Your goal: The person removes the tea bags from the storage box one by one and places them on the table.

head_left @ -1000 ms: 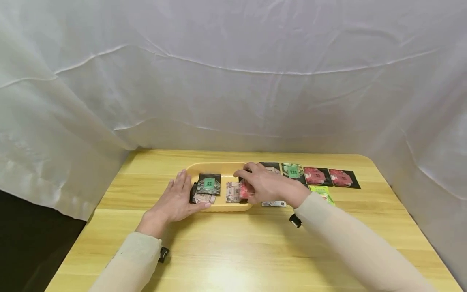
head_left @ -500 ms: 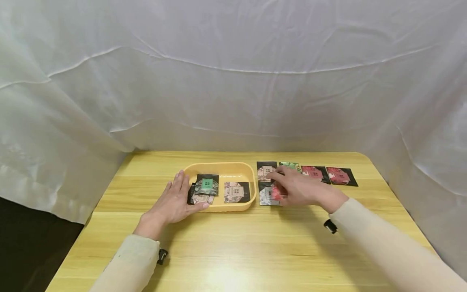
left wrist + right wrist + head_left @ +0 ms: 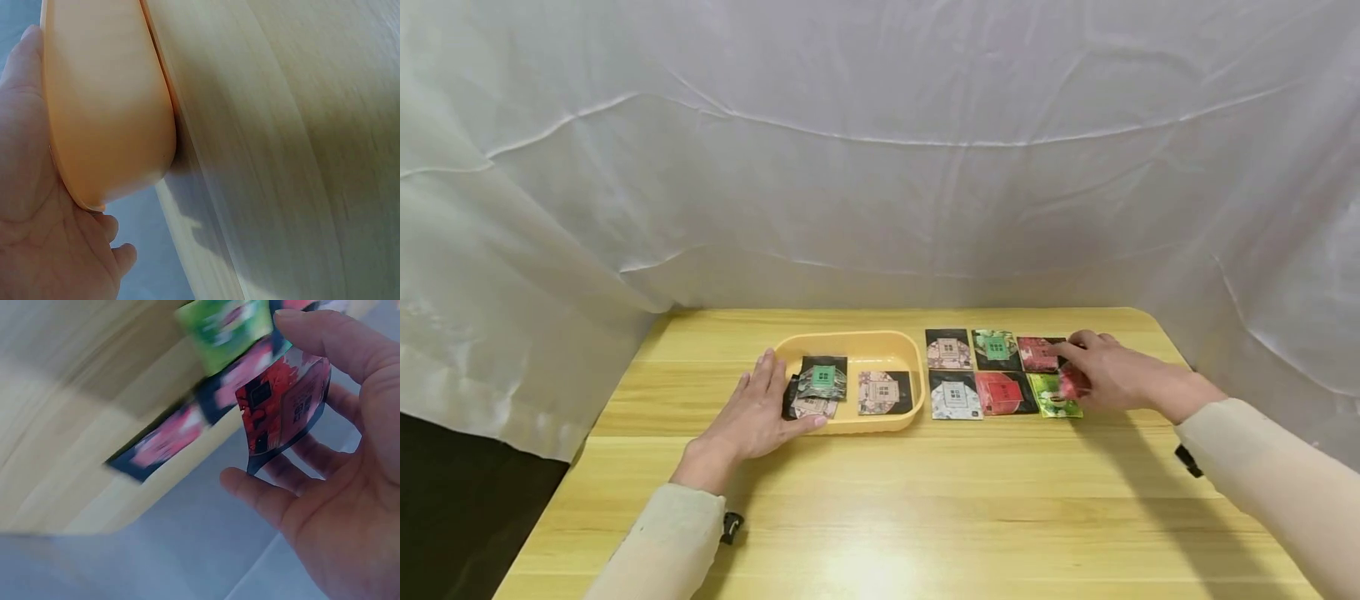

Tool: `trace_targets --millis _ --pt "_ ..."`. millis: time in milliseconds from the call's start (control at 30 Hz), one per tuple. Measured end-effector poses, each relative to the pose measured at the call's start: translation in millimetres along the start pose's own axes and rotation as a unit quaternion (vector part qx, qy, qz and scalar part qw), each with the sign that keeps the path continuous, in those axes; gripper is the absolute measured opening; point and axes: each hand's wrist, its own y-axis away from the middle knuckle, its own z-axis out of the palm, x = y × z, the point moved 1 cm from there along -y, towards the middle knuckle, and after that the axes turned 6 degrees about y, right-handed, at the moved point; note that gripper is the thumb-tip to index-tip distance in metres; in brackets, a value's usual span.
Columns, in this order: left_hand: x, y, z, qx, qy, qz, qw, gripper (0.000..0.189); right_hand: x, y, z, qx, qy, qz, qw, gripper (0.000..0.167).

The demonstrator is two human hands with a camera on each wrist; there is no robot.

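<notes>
My right hand holds a red-and-black sachet between thumb and fingers, above the right end of the sachet rows. Just under it lies a green sachet, and a red sachet is partly covered by the fingers. My left hand rests against the left end of a yellow tray, fingers spread and thumb along the front rim. Inside the tray, a green-labelled sachet overlaps others at the left. A pink-and-black sachet lies alone at the right.
Right of the tray, sachets lie in two rows on the wooden table: pink and green-labelled behind, white and red in front. Pale curtain hangs behind and at both sides.
My right hand has lifted the red-and-black sachet out of the tray and carried it right, past the front row. The left hand stays at the tray.
</notes>
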Motion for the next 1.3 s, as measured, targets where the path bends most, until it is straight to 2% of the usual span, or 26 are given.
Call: trace_targets --millis 200,367,533,833,1300 --pt "-0.2 0.7 -1.0 0.007 0.001 0.002 1.0 0.13 27.5 16.4 14.4 -0.024 0.042 0.017 0.9987 0.075" --pt "-0.6 1.3 -1.9 0.005 0.004 0.002 1.0 0.13 38.2 22.4 27.0 -0.048 0.048 0.034 0.9971 0.082" --pt "-0.5 1.2 -1.6 0.003 0.003 0.001 1.0 0.129 39.5 24.7 38.3 -0.056 0.038 0.033 0.9971 0.082" --pt "-0.8 0.2 -0.7 -0.003 0.005 -0.006 1.0 0.129 38.2 21.0 44.8 -0.053 0.033 0.022 0.9978 0.076" --pt "0.4 -0.6 -0.6 -0.008 -0.001 -0.007 0.9999 0.13 36.3 20.8 50.4 -0.036 0.07 -0.006 0.9969 0.078"
